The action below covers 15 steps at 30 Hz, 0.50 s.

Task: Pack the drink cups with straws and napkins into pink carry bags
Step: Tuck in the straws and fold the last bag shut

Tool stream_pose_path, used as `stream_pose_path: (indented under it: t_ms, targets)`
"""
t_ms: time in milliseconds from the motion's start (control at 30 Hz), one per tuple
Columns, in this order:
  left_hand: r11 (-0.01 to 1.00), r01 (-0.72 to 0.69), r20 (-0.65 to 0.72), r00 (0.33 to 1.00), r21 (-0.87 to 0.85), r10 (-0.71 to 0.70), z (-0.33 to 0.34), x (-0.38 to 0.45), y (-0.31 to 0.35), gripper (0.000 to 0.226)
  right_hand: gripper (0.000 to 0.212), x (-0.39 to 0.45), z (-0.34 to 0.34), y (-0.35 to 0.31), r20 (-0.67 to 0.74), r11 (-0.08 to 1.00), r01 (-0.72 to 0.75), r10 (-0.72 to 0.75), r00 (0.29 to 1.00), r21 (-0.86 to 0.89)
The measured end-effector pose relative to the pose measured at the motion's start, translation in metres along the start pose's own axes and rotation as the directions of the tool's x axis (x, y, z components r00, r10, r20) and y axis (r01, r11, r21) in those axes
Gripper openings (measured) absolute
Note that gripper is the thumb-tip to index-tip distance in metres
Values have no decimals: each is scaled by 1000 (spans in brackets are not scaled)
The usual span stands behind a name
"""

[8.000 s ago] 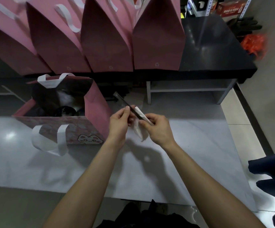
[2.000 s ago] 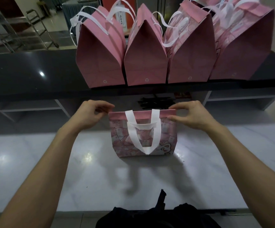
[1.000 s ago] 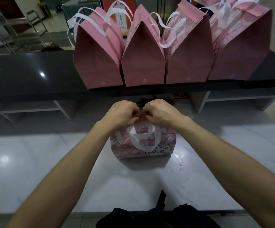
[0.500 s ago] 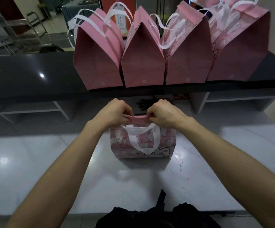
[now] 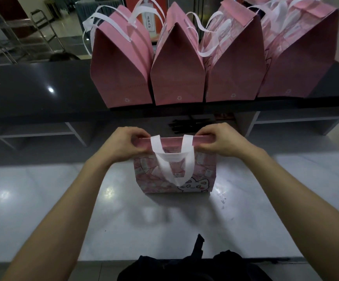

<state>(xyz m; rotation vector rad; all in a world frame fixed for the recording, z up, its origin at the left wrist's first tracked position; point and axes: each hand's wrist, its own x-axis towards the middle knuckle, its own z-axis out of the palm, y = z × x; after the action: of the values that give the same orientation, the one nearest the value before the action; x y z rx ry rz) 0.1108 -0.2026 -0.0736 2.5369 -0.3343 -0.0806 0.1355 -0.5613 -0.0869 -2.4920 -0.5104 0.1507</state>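
Note:
A small pink carry bag with a cat print and white handles stands upright on the white counter in front of me. Its top edge is pressed flat and closed. My left hand pinches the left end of that top edge. My right hand pinches the right end. The near handle hangs down over the bag's front. Whatever is inside the bag is hidden.
Several closed pink bags with white handles stand in a row on the raised black shelf behind the counter. Black straws lie in the gap under the shelf. Metal racks stand far left.
My hands were together at the middle of the bag's top; they have slid apart to its two ends, flattening the top edge.

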Motion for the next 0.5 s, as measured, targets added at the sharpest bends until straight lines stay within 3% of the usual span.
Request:
stream_pose_path:
  t_ms: [67,167,233,367,433,500]
  targets:
    - [1000,-7,-47,999,14,7,5,7,2,17,19,5,4,0,-38,1000,8,-8,999,9]
    - [999,-3,-64,998,52,6,8,13,-3,25,15,8,10,4,-91,999,27,-29,995,-27]
    - [999,-6,-22,1000,39,7,5,13,-11,17,10,6,10,10,-92,1000,6,-6,996,-4]
    - [1000,-12,0,1000,6,12,-3,7,-22,29,19,-3,8,22,-92,999,-28,32,995,40]
    - [1000,-4,55,998,1,4,-7,6,-21,38,16,-6,5,24,-56,999,-29,30,998,16]
    - [999,8,129,992,-43,-2,-16,4,-19,50,29,-9,-5,19,7,998,-37,37,999,60]
